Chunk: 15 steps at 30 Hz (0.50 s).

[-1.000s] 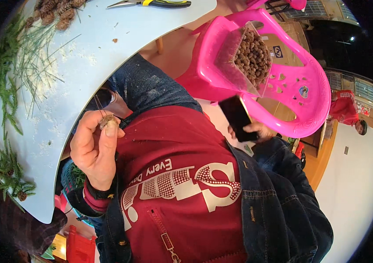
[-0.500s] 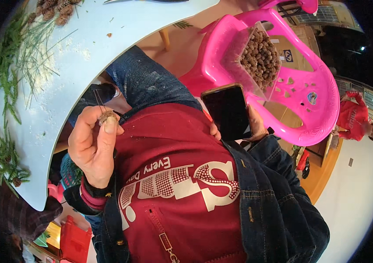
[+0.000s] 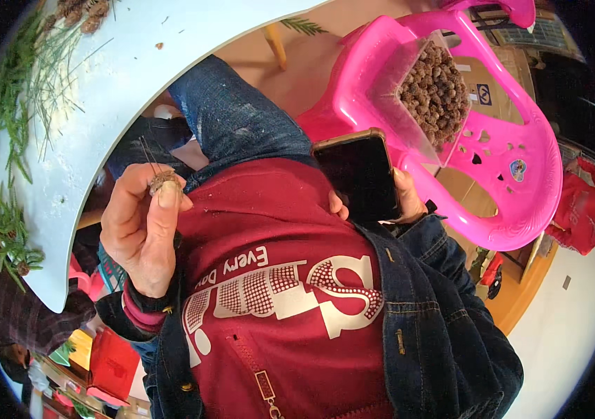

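The left hand (image 3: 140, 230) pinches a small, bumpy brown cone (image 3: 165, 183) between its thumb and fingers. Two thin, dark wires (image 3: 148, 151) stick up from the cone. The cone is in the air, in front of the person's belly and near the edge of the table. The right hand (image 3: 409, 195) is wrapped around a flat black phone with a brown edge (image 3: 362, 174). The phone's screen is dark.

Behind the hands are a dark red top with white print (image 3: 262, 202), a dark blue denim jacket (image 3: 451, 321) and blue jeans with pale dust on them (image 3: 234, 112).

Past the phone is a bright pink plastic chair (image 3: 482, 223). A see-through plastic box (image 3: 374, 84) sits on it, tilted in this view, with lots of little brown cones (image 3: 434, 94) inside.

On the left is a smooth white table with a curved edge (image 3: 137, 77). Green leafy twigs (image 3: 4, 119), long thin green needles (image 3: 53, 66) and bigger brown pine cones (image 3: 88, 17) lie on it.

At the far right is another person in red (image 3: 580, 209).
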{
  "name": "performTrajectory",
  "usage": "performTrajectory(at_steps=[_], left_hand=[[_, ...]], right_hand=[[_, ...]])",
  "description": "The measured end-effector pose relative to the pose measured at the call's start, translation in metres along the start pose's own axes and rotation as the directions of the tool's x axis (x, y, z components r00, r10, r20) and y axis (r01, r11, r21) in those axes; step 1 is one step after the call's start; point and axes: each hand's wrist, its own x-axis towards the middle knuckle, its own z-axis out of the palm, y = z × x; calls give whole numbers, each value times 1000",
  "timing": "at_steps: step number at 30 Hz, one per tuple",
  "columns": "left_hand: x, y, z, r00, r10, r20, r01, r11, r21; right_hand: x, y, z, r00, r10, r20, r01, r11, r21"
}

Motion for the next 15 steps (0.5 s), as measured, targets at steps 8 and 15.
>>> performTrajectory(at_steps=[8, 15], left_hand=[[1, -2, 6, 1000, -20, -8, 20, 1000, 22], [5, -7, 6, 1000, -28, 0, 28, 1000, 8]], right_hand=[[13, 5, -16, 998, 54, -34, -45, 974, 222], [21, 6, -18, 993, 78, -85, -44, 935, 351]])
